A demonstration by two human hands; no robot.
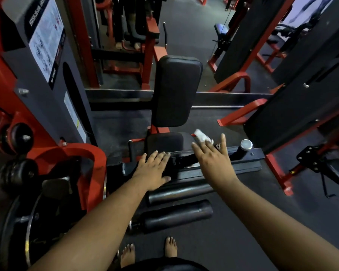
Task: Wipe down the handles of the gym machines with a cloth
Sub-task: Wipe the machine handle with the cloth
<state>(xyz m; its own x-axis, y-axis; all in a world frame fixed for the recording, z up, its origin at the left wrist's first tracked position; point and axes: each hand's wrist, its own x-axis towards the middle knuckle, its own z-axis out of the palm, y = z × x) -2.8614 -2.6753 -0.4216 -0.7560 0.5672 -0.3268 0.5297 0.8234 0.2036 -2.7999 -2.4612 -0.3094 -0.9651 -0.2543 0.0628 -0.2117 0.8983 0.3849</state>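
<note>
My left hand [154, 170] lies flat, fingers spread, on the black frame bar [243, 165] of a seated gym machine. My right hand [213, 160] is stretched forward over the same bar with its fingers apart. A small white cloth [202, 135] shows just beyond its fingertips, near the seat's right edge; whether the fingers touch it I cannot tell. A short black handle with a chrome end cap [246, 145] sticks up from the bar to the right of my right hand. Another thin black handle [131, 151] stands left of the seat.
The machine's black back pad [175, 90] and seat [164, 142] lie straight ahead. A red and grey weight-stack housing [47, 79] with plates fills the left. Two black foam rollers [178, 214] lie below my hands. Red-framed machines [282, 169] crowd the right. My bare feet [170, 247] stand on dark floor.
</note>
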